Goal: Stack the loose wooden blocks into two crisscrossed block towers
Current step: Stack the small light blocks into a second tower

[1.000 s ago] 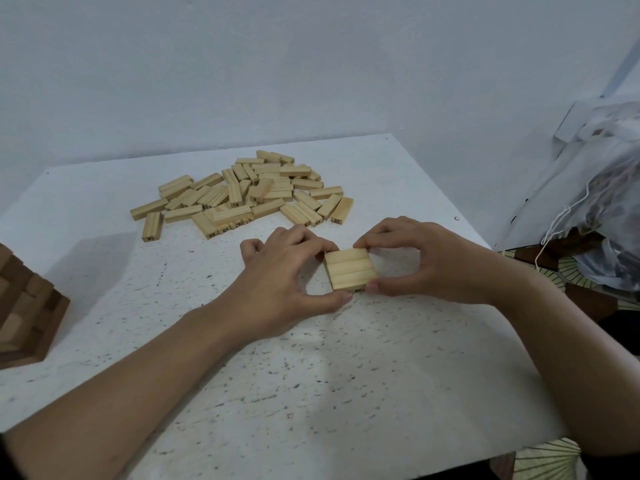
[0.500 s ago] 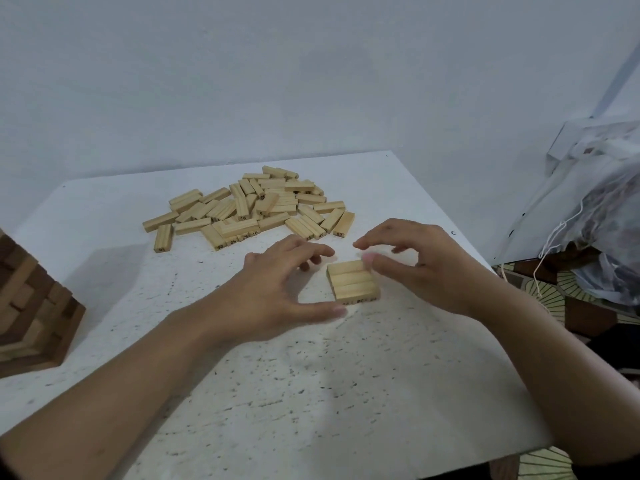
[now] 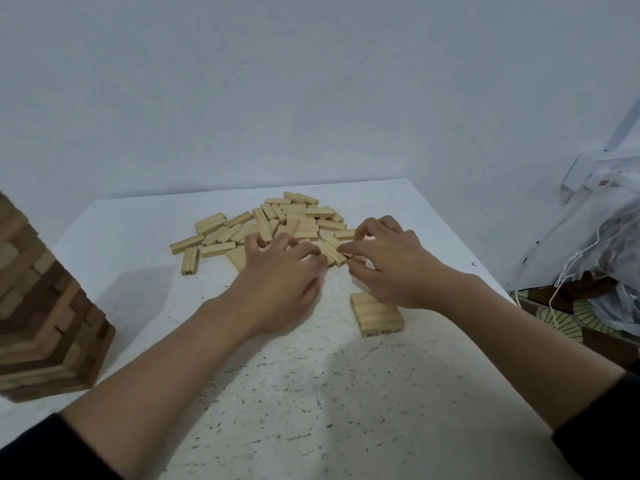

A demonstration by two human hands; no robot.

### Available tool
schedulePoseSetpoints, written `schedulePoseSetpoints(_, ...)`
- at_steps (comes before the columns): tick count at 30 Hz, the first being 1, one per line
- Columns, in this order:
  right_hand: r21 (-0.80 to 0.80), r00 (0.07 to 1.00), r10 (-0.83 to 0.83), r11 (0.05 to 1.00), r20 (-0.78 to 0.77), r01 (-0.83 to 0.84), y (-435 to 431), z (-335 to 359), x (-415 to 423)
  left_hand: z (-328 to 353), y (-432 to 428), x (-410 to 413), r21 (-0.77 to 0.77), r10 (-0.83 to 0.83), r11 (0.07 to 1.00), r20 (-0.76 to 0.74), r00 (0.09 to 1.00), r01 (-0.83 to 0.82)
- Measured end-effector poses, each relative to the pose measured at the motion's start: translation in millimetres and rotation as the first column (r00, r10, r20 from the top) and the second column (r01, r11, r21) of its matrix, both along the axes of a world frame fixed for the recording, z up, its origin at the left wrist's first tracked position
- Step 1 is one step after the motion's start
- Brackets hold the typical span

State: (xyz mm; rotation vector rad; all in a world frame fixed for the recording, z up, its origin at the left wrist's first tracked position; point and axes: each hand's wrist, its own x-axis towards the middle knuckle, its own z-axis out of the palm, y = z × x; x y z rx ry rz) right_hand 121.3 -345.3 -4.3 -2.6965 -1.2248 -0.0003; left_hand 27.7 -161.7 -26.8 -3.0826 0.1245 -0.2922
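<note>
1. Loose blocks (image 3: 294,216): heap on table (image 3: 311,393). It sits mostly beyond both sets of fingertips, w/ its near edge right under them. The blocks closest to the tips lie w/ long axis slanting far-left to near-right.
2. L hand (image 3: 277,282): palm down, fingers (image 3: 304,249) curled onto the heap's near edge. I can't tell if they've got a block, since the tips are blurred.
3. R hand (image 3: 391,268): fingers (image 3: 363,226) hooked, w/ forefinger & thumb tips at the end of a slanted block. I can't tell if it's a real grasp or just touch.
4. Base layer (image 3: 377,315): 3 blocks flat, side by side, behind the R fingers by the heel of that hand, apart from the L fingers. Long axis approx left–right. R hand is nearer.
5. My read: I'm fetching pcs for layer 2. They need turning so the long axis crosses the base layer, i.e. points away from me.
6. Dark tower (image 3: 41,306): off to the L-wrist side, well apart from all fingers.
</note>
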Motion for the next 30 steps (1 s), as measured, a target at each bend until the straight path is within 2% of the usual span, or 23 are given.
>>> schedulePoseSetpoints(3,-0.101,0.999,0.008,0.995,0.041,-0.004,9,3,1,-5,5,-3,-0.01,-0.004,1.0,0.039,0.999,0.004)
schedulePoseSetpoints(10,-0.115,0.995,0.102,0.988,0.016,-0.099,20,5,-19,-3,14,-38,-0.02,-0.037,0.999,0.042,0.998,0.038)
schedulePoseSetpoints(19,-0.043,0.967,0.25,0.968,0.041,-0.249,26,-5,-71,-12,36,-108,-0.038,-0.044,0.998,0.102,0.994,0.048)
schedulePoseSetpoints(30,0.039,0.946,0.324,0.945,-0.009,-0.324,44,-17,-113,-17,48,-154,-0.068,-0.003,0.998,0.157,0.988,0.014)
